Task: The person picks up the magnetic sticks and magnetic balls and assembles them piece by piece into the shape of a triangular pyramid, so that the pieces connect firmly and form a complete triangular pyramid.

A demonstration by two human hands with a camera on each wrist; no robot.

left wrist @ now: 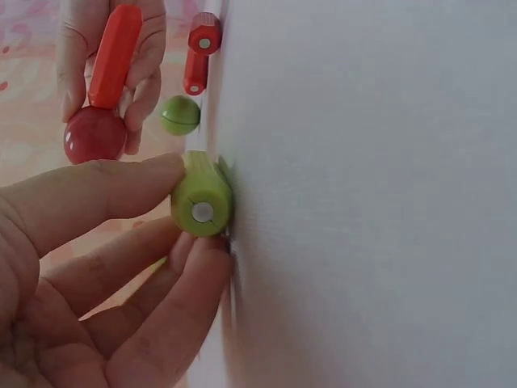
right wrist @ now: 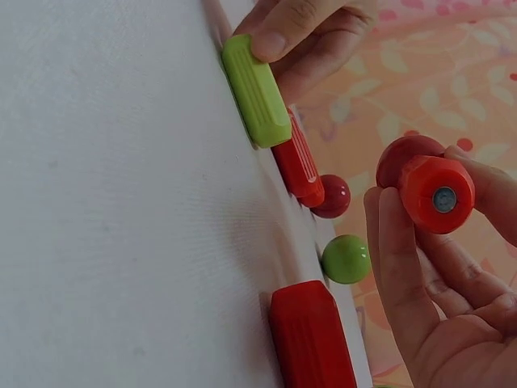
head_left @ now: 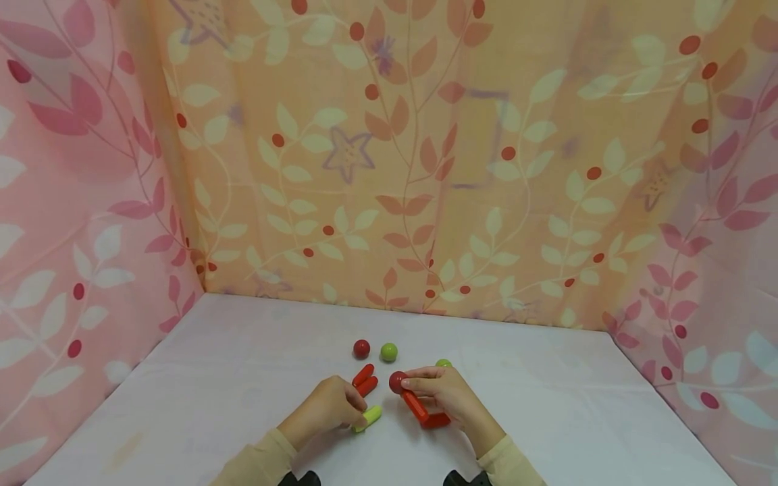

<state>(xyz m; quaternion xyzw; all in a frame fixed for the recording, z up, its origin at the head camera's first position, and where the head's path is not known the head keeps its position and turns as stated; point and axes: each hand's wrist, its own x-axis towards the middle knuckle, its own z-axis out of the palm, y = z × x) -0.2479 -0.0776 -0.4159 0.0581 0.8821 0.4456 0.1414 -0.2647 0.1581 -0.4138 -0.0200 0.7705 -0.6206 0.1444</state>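
Note:
My left hand (head_left: pixel 330 405) pinches a yellow-green magnetic stick (left wrist: pixel 202 194) between thumb and fingers, low at the white tabletop; a pale round disc shows in its end. My right hand (head_left: pixel 448 397) holds a red ball (head_left: pixel 398 382) in its fingertips, with a red magnetic stick (right wrist: pixel 440 194) joined to the ball. Under the right hand another red stick (right wrist: pixel 311 335) lies on the table, apart from the held one in the right wrist view. Two more red sticks (head_left: pixel 366 385) lie just beyond the left hand.
Farther back on the table sit a second red ball (head_left: pixel 361 349) and a green ball (head_left: pixel 389 352). Another green ball (head_left: pixel 444 363) is partly hidden behind the right hand. Leaf-patterned cloth (head_left: pixel 401 169) walls the white table (head_left: pixel 547 378) at the back and both sides.

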